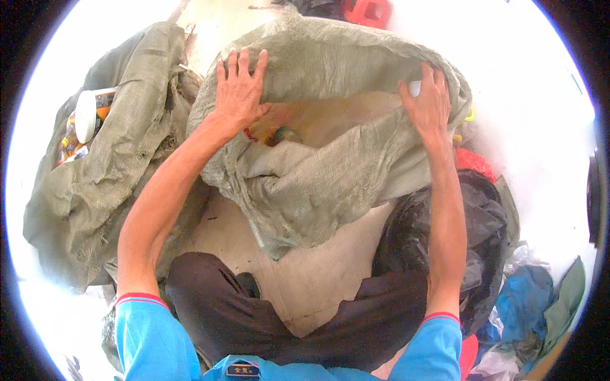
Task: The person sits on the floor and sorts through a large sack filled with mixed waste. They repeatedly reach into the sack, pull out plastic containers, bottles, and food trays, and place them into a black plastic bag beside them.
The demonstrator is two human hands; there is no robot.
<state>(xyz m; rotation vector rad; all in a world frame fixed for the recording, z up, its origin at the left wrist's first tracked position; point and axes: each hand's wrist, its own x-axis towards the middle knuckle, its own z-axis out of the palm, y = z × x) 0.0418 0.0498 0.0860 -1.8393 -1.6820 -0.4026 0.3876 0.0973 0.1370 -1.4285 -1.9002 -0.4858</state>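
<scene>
A large grey-green woven sack (pixel 305 197) lies in front of me with its mouth spread wide. My left hand (pixel 240 95) rests at the left of the mouth, fingers stretched out and apart against the cloth. At the right side of the mouth my right hand (pixel 429 105) reaches up with its fingers extended and thumb apart. A small white thing (pixel 415 88) shows between that thumb and the fingers; whether it is held I cannot tell. Inside the sack a dark greenish rounded item (pixel 287 135) and some red and yellow bits are partly visible.
Another woven sack (pixel 121 171) on the left holds a white-lidded tub (pixel 86 116) and other items. A black plastic bag (pixel 470 222) stands by my right arm. Blue cloth or plastic (pixel 524 298) lies at the lower right. A red crate-like object (pixel 367 11) sits beyond the sack.
</scene>
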